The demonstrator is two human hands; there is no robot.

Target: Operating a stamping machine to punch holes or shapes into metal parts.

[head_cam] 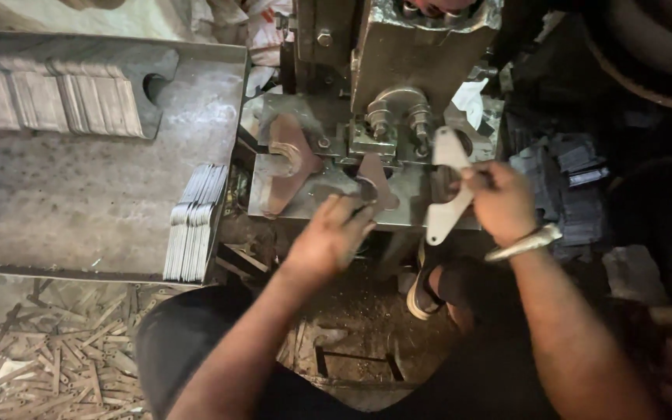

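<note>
While the right hand (499,204) grips a stiff, thin, sharp-edged metal blank (446,187) by its edge, the left hand (334,233) curls, seemingly empty, at the press bed (305,194).

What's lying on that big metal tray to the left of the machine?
On the tray lie rows of flat metal blanks along its far side, and another stack stands on edge at its right rim. What is beneath the rows is covered.

A metalworking workshop, grimy steel press machine (398,101) with bolts and die plate, stacks of stamped metal blanks (194,222) on a worn steel bench (79,202), floor littered with metal offcuts (48,358)
</note>
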